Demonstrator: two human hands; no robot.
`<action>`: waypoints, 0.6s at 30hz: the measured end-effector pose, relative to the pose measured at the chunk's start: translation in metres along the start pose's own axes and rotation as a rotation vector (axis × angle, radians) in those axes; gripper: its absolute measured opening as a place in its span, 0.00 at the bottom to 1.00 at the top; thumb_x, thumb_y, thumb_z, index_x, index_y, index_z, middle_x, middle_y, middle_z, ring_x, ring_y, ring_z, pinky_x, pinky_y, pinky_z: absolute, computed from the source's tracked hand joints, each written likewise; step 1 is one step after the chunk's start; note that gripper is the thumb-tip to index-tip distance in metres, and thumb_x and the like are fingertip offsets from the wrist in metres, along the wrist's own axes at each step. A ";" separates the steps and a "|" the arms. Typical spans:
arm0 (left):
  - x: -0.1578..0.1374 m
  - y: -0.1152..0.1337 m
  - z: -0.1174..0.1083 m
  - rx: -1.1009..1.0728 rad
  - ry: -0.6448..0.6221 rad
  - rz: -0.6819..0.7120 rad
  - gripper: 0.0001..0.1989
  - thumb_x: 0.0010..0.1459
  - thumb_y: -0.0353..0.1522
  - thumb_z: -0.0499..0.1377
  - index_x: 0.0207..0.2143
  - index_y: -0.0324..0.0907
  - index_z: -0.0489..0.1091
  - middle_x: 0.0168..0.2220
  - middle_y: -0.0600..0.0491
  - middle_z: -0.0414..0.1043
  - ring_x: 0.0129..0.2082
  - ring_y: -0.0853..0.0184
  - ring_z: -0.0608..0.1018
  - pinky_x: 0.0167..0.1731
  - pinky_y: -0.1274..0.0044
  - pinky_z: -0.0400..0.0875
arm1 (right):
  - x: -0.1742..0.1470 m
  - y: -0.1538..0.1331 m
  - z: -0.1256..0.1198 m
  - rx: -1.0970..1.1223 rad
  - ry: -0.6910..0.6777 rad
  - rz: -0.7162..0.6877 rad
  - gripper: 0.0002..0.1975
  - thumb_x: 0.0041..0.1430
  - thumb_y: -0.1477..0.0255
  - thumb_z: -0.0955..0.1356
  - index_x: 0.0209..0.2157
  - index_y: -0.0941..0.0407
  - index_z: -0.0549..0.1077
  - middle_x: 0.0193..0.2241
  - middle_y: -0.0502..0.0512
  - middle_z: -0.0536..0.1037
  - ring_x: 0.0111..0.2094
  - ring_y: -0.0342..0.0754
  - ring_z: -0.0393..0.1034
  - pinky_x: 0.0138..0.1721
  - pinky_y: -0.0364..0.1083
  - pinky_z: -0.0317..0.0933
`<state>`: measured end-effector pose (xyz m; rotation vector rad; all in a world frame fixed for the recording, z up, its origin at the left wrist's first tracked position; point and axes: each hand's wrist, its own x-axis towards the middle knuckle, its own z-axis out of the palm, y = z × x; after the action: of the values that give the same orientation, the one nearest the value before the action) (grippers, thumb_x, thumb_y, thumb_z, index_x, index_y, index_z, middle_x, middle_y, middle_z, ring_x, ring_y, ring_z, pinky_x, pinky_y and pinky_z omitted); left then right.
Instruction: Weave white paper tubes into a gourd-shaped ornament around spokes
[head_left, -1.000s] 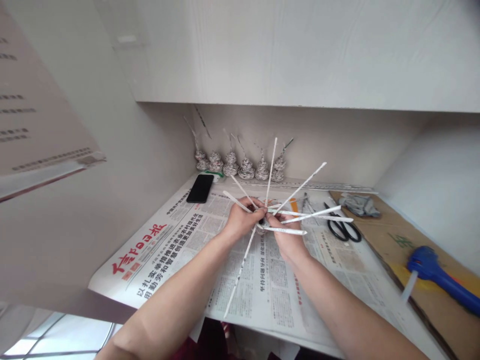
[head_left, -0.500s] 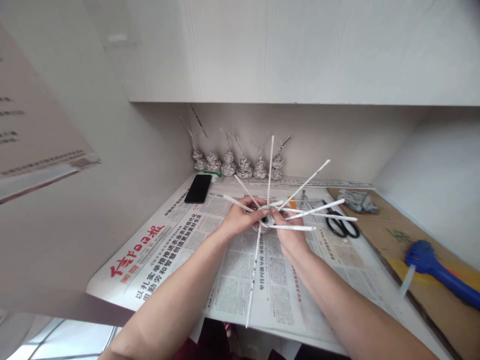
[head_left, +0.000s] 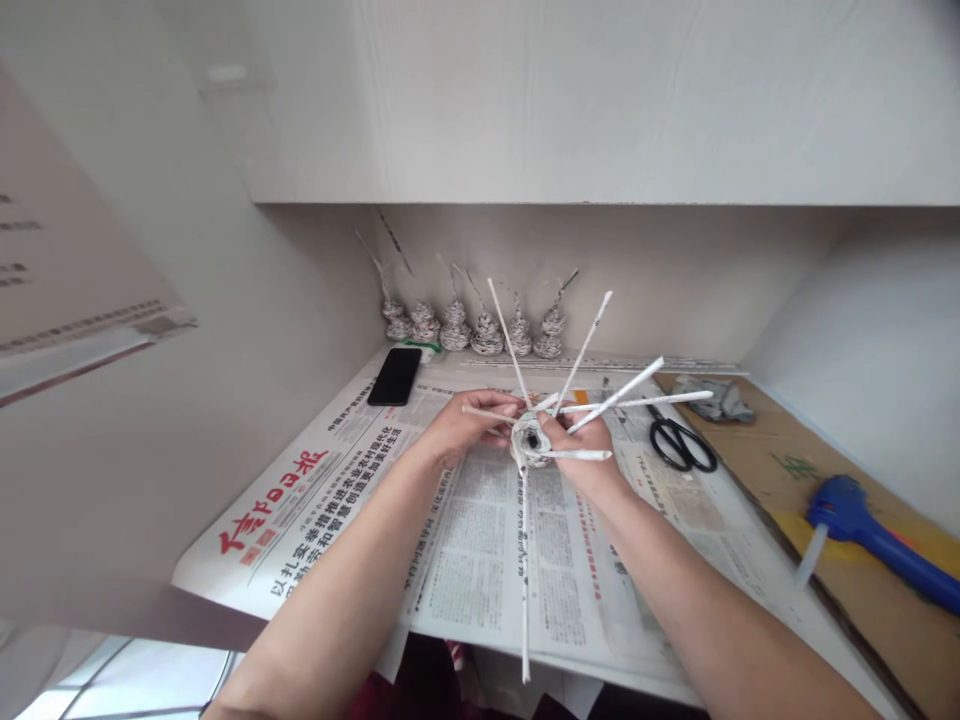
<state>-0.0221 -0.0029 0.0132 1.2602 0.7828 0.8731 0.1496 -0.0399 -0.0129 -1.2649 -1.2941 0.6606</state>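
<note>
Between my hands, above the newspaper, is a small round woven paper piece (head_left: pixel 532 440) with a dark hole in its middle. Several thin white rolled-paper sticks radiate from it. One long paper stick (head_left: pixel 525 580) points down toward the table's front edge. My right hand (head_left: pixel 589 442) grips the woven piece from the right, thumb by the hole. On the left side, my left hand (head_left: pixel 474 420) has its fingers bent at the rim and around a short stick there; its fingertips are partly hidden behind the piece.
Several gourd-shaped woven paper pieces (head_left: pixel 487 335) stand along the back wall. A black phone (head_left: pixel 395 377) lies at left on the newspaper (head_left: pixel 360 480). To the right are black scissors (head_left: pixel 681 443), a crumpled grey cloth (head_left: pixel 712 398), and a blue glue gun (head_left: pixel 862 530) on cardboard (head_left: pixel 780 450).
The woven piece and its sticks have turned counterclockwise. My left thumb has come away from the centre, so the hole now shows. My left hand has shifted slightly left.
</note>
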 end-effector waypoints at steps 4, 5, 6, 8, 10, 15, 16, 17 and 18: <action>0.000 -0.002 0.006 0.066 0.047 0.078 0.16 0.40 0.37 0.71 0.31 0.36 0.75 0.25 0.54 0.75 0.22 0.75 0.72 0.22 0.83 0.67 | -0.004 -0.008 -0.001 -0.081 -0.069 -0.068 0.08 0.53 0.66 0.67 0.28 0.57 0.74 0.19 0.49 0.74 0.21 0.44 0.67 0.24 0.42 0.58; 0.000 -0.003 0.008 0.092 0.059 0.108 0.15 0.40 0.37 0.71 0.28 0.36 0.75 0.22 0.55 0.73 0.20 0.75 0.71 0.21 0.83 0.66 | -0.005 -0.010 -0.001 -0.101 -0.077 -0.082 0.08 0.53 0.67 0.67 0.28 0.57 0.74 0.19 0.48 0.73 0.21 0.44 0.66 0.23 0.42 0.57; 0.000 -0.004 0.009 0.118 0.075 0.137 0.15 0.40 0.37 0.71 0.26 0.35 0.74 0.20 0.56 0.72 0.19 0.76 0.69 0.19 0.83 0.64 | -0.005 -0.011 0.000 -0.115 -0.080 -0.090 0.07 0.53 0.68 0.67 0.28 0.57 0.74 0.19 0.48 0.73 0.20 0.43 0.65 0.23 0.42 0.57; 0.000 -0.005 0.012 0.162 0.117 0.181 0.14 0.41 0.37 0.70 0.25 0.35 0.74 0.19 0.56 0.71 0.17 0.76 0.68 0.18 0.82 0.63 | -0.005 -0.012 0.000 -0.120 -0.082 -0.089 0.07 0.52 0.68 0.67 0.28 0.57 0.74 0.19 0.48 0.73 0.20 0.43 0.65 0.23 0.42 0.57; 0.000 -0.005 0.014 0.181 0.152 0.193 0.13 0.42 0.36 0.69 0.25 0.35 0.75 0.20 0.55 0.71 0.18 0.75 0.69 0.18 0.82 0.63 | -0.004 -0.009 0.001 -0.083 -0.080 -0.054 0.07 0.52 0.67 0.68 0.29 0.57 0.75 0.20 0.49 0.75 0.22 0.44 0.67 0.24 0.42 0.59; 0.002 -0.005 0.014 0.142 0.237 0.170 0.10 0.43 0.34 0.68 0.23 0.36 0.72 0.18 0.56 0.70 0.16 0.75 0.69 0.17 0.82 0.63 | 0.002 -0.006 -0.004 0.072 -0.115 0.129 0.12 0.49 0.63 0.71 0.31 0.56 0.74 0.25 0.51 0.78 0.25 0.47 0.71 0.27 0.44 0.64; 0.003 -0.006 0.013 0.125 0.251 0.167 0.10 0.43 0.34 0.68 0.22 0.36 0.72 0.18 0.56 0.70 0.16 0.75 0.69 0.17 0.82 0.63 | 0.002 -0.007 -0.006 0.070 -0.125 0.148 0.12 0.48 0.63 0.72 0.30 0.57 0.74 0.24 0.51 0.77 0.24 0.46 0.71 0.26 0.44 0.64; 0.003 -0.006 0.013 0.110 0.258 0.166 0.10 0.43 0.33 0.68 0.23 0.36 0.72 0.18 0.56 0.70 0.16 0.75 0.69 0.17 0.83 0.63 | 0.003 -0.009 -0.007 0.059 -0.126 0.159 0.12 0.47 0.63 0.72 0.29 0.57 0.74 0.23 0.51 0.77 0.23 0.46 0.70 0.25 0.43 0.63; 0.003 -0.006 0.012 0.099 0.253 0.165 0.10 0.43 0.33 0.68 0.23 0.36 0.72 0.18 0.56 0.70 0.16 0.75 0.69 0.17 0.83 0.63 | 0.003 -0.011 -0.008 0.046 -0.118 0.165 0.12 0.46 0.63 0.73 0.29 0.57 0.74 0.22 0.51 0.76 0.22 0.45 0.69 0.23 0.43 0.62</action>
<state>-0.0089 -0.0064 0.0089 1.3304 0.9409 1.1554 0.1546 -0.0425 -0.0004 -1.3209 -1.2713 0.8894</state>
